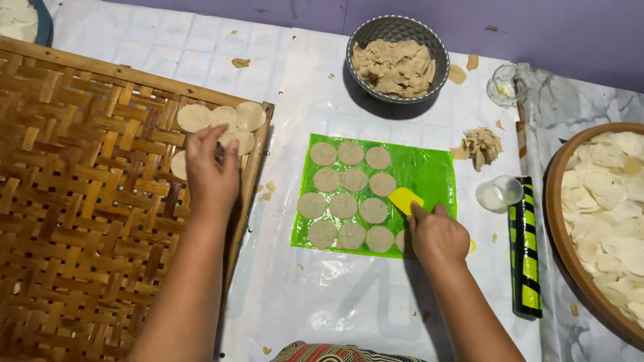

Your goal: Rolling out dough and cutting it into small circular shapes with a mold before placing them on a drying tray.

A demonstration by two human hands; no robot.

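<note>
My left hand (pixel 212 175) rests on the woven bamboo tray (pixel 80 201), fingers down on a pale dough disc among several discs (pixel 221 119) laid at the tray's far right corner. My right hand (pixel 437 234) grips a yellow plastic scraper (pixel 404 199), its blade lying on the green plastic sheet (pixel 422 171). The sheet carries several flat round dough discs (pixel 345 204) in rows, and the scraper blade sits just right of them.
A metal bowl of dough (pixel 397 59) stands beyond the sheet. To the right lie dough scraps (pixel 480 145), a small white cup (pixel 499 193), a green-and-black roller (pixel 524 248), a glass (pixel 504 86) and a round basket of discs (pixel 607 208).
</note>
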